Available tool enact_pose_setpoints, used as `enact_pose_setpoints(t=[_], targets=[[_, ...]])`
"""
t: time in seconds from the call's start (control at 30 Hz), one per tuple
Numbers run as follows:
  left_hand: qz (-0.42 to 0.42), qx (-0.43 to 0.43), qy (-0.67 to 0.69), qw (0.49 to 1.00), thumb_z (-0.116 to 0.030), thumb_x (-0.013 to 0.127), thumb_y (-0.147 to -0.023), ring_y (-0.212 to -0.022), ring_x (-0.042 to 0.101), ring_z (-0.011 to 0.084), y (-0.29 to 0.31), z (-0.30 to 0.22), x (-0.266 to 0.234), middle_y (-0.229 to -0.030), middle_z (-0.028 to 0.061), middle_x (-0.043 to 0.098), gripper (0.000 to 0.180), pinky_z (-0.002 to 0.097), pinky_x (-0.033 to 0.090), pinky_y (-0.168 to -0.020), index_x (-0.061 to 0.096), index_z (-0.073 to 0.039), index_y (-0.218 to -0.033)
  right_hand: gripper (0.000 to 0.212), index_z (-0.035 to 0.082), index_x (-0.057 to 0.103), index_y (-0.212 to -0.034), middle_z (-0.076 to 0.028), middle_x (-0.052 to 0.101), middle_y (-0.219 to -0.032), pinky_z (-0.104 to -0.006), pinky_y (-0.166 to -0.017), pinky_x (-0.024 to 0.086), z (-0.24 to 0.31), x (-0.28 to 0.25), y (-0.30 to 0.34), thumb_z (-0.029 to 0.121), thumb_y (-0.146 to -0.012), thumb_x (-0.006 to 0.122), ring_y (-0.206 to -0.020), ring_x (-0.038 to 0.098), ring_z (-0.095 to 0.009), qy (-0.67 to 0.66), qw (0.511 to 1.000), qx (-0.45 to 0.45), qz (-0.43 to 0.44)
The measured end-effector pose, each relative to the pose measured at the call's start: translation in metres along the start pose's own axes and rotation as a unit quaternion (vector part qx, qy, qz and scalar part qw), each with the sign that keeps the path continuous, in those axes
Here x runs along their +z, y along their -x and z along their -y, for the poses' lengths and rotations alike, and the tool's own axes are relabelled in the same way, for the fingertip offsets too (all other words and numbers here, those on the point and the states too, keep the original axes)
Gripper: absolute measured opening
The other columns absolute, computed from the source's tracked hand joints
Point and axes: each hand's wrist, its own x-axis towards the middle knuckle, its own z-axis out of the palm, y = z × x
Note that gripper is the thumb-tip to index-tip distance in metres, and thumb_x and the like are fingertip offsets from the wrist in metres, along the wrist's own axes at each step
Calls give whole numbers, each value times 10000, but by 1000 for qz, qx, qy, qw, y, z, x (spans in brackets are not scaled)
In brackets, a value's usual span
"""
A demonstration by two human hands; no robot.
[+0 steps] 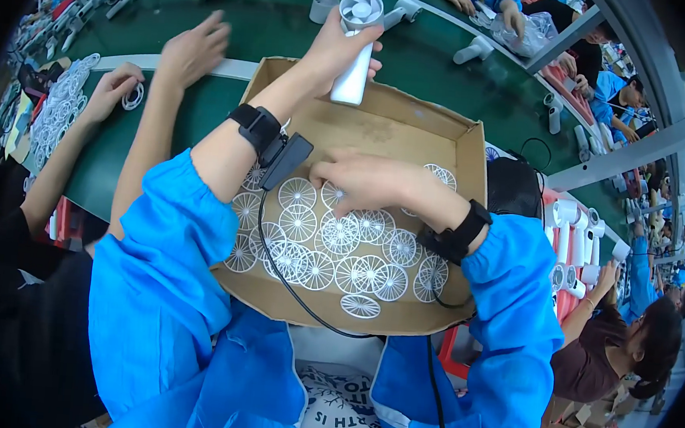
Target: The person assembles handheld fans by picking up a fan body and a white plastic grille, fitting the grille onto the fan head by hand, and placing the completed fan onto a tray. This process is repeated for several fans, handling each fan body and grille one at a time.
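Over the carton (481, 165), my left hand (332, 55) clasped the likely light fan (356, 61) sensibly by its handle (349, 84); my half-curled right hand (364, 177) hid any catch.

From where I stand, one garment carries readable print: the light grey shirt (336, 419), exposed between the open edges of the blue smock (254, 364). Dark capital lettering is arranged across its front in several lines, partly covered at the side.

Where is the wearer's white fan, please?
In the head view, the fan is at upper centre, in the left hand, by the far edge of the cardboard box.
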Motion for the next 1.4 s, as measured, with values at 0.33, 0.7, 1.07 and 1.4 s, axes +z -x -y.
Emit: enact_pose_setpoints(t=[0.33, 0.7, 1.07, 1.4], targets=[[8, -19, -19, 1000, -172, 631, -880, -625, 633, 205, -3, 3, -8, -889, 113, 570, 506, 321, 546, -481, 289, -87, -1242, 486, 49, 511, -1140, -169, 512, -1130, -380, -930, 418, -7, 6, -9, 183, -726, 728, -1119, 488, -332, -70, 996, 42, -22], [-2, -37, -7, 999, -170, 633, -878, -682, 635, 204, 3, 1, 2, -935, 117, 557, 584, 328, 553, -509, 252, -107, -1316, 362, 49, 605, -1091, -124, 612, -965, -355, -824, 468, -17, -2, -5, 197, -775, 701, -918, 599, -263, -124, 989, -14, -82], [71, 122, 39, 989, -33, 687, -776, -861, 620, 166, 23, -21, 29, -1124, 129, 541, 855, 277, 545, -608, 169, -149, -1447, 256, 31, 515, -1131, -63, 626, -1010, -261, -772, 502, -66, -44, 22, 34, -888, 596, -901, 606, -130, -574, 629, -60, -521], [27, 277, -12, 960, 7, 698, -755, -875, 605, 146, 30, -21, 42, -1170, 118, 506, 841, 250, 531, -601, 216, -159, -1424, 258, 22, 481, -1127, -77, 593, -1040, -343, -865, 525, -54, -50, 27, 8, -891, 583, -943, 605, -165, -595, 585, -171, -524]])
